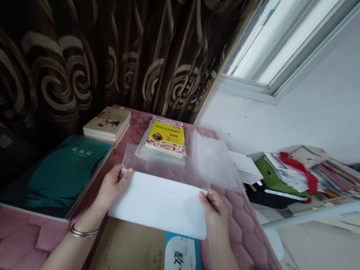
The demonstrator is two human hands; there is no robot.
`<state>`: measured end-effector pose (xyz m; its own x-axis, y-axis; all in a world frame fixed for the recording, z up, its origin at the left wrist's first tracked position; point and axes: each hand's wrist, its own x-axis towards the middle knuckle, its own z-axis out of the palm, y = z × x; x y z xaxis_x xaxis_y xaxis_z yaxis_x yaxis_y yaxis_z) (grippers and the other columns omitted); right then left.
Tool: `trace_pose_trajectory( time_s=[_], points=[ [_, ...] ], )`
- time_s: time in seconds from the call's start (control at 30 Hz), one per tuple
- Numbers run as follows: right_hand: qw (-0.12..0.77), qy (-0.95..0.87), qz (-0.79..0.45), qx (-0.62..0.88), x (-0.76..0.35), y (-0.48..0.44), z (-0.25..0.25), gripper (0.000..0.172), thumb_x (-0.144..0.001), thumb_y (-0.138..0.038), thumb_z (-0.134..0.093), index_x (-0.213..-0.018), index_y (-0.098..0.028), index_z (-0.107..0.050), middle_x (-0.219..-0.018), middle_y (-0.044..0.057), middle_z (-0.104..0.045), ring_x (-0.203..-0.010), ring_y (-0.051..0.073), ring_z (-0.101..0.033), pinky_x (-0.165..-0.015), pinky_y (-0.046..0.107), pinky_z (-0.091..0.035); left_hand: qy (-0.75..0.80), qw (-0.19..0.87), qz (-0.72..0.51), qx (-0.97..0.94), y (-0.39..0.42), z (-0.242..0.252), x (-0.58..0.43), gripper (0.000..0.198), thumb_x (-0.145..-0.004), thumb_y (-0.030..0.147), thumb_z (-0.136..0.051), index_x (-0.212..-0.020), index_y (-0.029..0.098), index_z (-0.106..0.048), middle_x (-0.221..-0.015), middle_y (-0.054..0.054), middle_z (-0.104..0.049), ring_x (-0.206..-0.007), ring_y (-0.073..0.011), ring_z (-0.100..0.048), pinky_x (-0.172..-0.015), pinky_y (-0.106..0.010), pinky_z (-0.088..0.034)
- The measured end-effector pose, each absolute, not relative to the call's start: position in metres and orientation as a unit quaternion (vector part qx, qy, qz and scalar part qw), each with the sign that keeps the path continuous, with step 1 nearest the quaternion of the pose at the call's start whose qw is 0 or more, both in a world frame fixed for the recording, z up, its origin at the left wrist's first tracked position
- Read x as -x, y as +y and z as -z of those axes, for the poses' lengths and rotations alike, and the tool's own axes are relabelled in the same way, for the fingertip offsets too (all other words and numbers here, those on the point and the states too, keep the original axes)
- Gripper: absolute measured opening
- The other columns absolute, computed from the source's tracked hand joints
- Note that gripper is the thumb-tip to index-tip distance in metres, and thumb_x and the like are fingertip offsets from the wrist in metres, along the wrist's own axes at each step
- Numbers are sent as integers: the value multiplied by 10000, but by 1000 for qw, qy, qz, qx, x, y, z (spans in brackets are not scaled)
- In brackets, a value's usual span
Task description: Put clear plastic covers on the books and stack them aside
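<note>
Holding the smooth white rectangular sheet (160,204) square calls for light, even tension at both far corners. The left hand (114,187) closes thumb and fingers on the far left corner; the right hand (217,208) pinches the far right. Clear plastic film (158,166) extends beyond; a brown-and-blue paper-covered book (131,255) lies nearer.

- Teal book (57,176), at left: pale title characters 昆虫记 — the line beneath is too small to read.
- Yellow-fronted book (167,136), upper middle: dark title 钢铁是怎样炼成的.
- Blue-and-white cover (186,265), bottom: large dark 数学, running downward — finer print blurred.
- Brown cover (130,253), beside it: faint characters, unclear.
</note>
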<state>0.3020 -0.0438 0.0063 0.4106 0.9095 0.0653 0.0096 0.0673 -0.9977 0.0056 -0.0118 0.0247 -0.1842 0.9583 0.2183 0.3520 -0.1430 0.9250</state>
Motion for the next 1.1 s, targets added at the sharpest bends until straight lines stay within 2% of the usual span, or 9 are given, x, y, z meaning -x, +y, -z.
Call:
trace_pose_trajectory(
  time_s=[0.17, 0.37, 0.6, 0.83, 0.93, 1.1],
  points=[
    [605, -399, -382, 573, -300, -43, -12, 398, -589, -557, -778, -687, -202, -626, -616, 0, -594, -549, 158, -503, -497, 274, -408, 562, 301, -508, -579, -11, -22, -3, 318, -800, 472, -538, -819, 163, -610, -689, -20, -630, -650, -171, -555, -603, -256, -419],
    [586, -405, -388, 584, -300, -44, -19, 425, -586, -600, -750, -625, -207, -594, -560, -4, -567, -500, 144, -460, -460, 260, -371, 565, 300, -505, -580, -11, -20, -2, 293, -792, 453, -545, -788, 166, -605, -676, -18, -618, -643, -174, -547, -603, -264, -428],
    [554, -435, -314, 636, -302, -42, -10, 481, -652, -685, -651, -668, -205, -617, -578, -9, -566, -545, 153, -478, -488, 254, -380, 568, 291, -510, -578, -11, -24, -3, 314, -774, 480, -558, -781, 172, -621, -692, -30, -652, -664, -189, -575, -632, -276, -442],
    [548, -434, -335, 632, -304, -42, -7, 474, -637, -682, -666, -677, -214, -602, -615, -15, -565, -578, 161, -485, -517, 261, -381, 576, 284, -506, -576, -8, -23, -3, 352, -783, 510, -541, -732, 169, -614, -665, -28, -645, -647, -178, -561, -625, -267, -425],
    [530, -456, -287, 655, -303, -43, -8, 518, -663, -730, -600, -604, -218, -546, -554, -21, -516, -547, 153, -450, -505, 262, -353, 571, 308, -513, -562, -8, -22, -3, 376, -779, 532, -564, -734, 164, -628, -663, -24, -646, -655, -177, -557, -629, -265, -432],
    [497, -466, -191, 707, -299, -46, -11, 552, -690, -768, -516, -600, -224, -546, -549, 9, -559, -570, 186, -506, -538, 286, -372, 542, 399, -526, -520, -9, -23, -4, 400, -732, 537, -643, -823, 149, -678, -756, -47, -692, -689, -181, -594, -627, -258, -460]
  ],
)
